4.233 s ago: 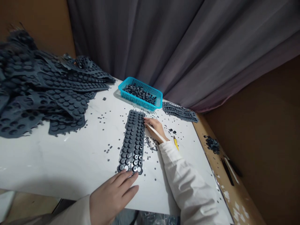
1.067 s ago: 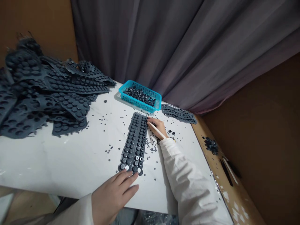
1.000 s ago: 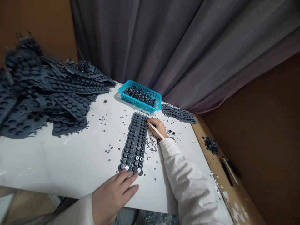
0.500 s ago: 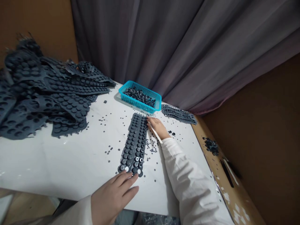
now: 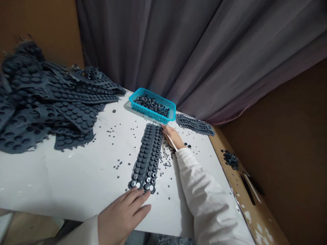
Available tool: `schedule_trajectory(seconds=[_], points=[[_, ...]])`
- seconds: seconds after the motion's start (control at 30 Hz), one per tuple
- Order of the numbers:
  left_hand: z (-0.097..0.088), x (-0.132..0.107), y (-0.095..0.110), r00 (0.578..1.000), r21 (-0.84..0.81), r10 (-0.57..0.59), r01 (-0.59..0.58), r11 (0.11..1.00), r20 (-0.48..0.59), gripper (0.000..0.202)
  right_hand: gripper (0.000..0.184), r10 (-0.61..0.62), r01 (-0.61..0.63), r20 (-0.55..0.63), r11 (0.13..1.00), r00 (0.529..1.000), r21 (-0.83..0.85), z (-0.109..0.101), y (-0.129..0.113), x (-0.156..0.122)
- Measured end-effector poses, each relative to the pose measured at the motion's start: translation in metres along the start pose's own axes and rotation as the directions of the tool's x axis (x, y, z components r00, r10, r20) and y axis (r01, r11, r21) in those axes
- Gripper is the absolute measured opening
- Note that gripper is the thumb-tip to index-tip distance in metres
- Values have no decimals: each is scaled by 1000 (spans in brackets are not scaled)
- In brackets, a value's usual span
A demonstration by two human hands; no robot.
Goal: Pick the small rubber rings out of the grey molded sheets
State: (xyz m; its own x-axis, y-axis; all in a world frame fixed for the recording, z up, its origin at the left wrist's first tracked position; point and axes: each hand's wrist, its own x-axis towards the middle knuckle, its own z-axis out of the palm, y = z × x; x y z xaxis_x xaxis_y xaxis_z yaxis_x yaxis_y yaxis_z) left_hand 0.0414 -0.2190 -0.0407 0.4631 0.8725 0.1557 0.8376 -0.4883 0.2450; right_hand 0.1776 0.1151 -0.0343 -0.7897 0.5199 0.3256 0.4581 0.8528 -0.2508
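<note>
White surface (image 5: 84, 183): under both hands | rubber strip (image 5: 146, 153): between left hand and right hand, flat | blue basket (image 5: 149, 113): beyond the right hand, with small dark pieces (image 5: 150, 105) inside | left hand (image 5: 121, 216): fingers slightly apart, they touch the strip's near end | right hand (image 5: 174, 135): clamped on white stick (image 5: 171, 141), just beside the strip's far end

Holds a white stick (image 5: 171, 140) in the right hand (image 5: 174, 136) at the studded strip's (image 5: 145, 157) far end, touching its near end with the left hand (image 5: 124, 214).
</note>
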Motion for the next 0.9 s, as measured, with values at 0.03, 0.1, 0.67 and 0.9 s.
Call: schedule_trajectory(seconds=[0.03, 0.1, 0.67, 0.9], points=[[0, 0, 0, 1000, 5, 1, -1, 1000, -8, 73, 28, 13, -13, -5, 1000, 1000, 10, 0, 0, 0], [-1, 0, 0, 1000, 10, 4, -3, 1000, -8, 74, 28, 38, -37, -11, 999, 999, 35, 1, 0, -2], [0, -1, -2, 1000, -27, -18, 18, 999, -15, 73, 27, 178, -142, -90, 938, 980, 315, -8, -14, -23], [0, 0, -1, 998, 25, -14, 16, 1000, -69, 69, 28, 189, -158, -68, 933, 980, 323, -6, -15, -22]])
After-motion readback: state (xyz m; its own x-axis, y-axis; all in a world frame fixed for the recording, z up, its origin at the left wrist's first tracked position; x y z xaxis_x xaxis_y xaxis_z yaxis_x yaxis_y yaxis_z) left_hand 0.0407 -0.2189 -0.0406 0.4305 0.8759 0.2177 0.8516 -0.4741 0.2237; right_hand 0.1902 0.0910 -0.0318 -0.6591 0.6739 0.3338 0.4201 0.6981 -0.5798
